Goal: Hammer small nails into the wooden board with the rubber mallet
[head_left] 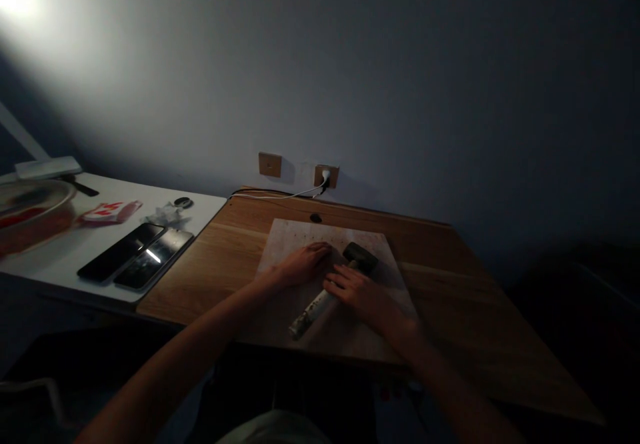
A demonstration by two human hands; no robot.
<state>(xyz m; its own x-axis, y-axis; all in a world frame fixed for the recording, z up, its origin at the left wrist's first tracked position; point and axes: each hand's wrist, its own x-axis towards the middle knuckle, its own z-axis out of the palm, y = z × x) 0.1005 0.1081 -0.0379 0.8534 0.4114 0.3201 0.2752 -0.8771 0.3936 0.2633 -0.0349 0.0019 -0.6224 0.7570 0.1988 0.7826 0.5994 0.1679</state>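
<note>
head view, looking forward and down, over wooden desk

You seem to be in a home: wooden desk and plugged wall socket at twelve o'clock, phones at ten.

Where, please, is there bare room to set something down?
Bare wood shows right of the board, and between board and phones. Left hand, right hand and mallet crowd the board's middle; container and packet crowd the white table.
</note>
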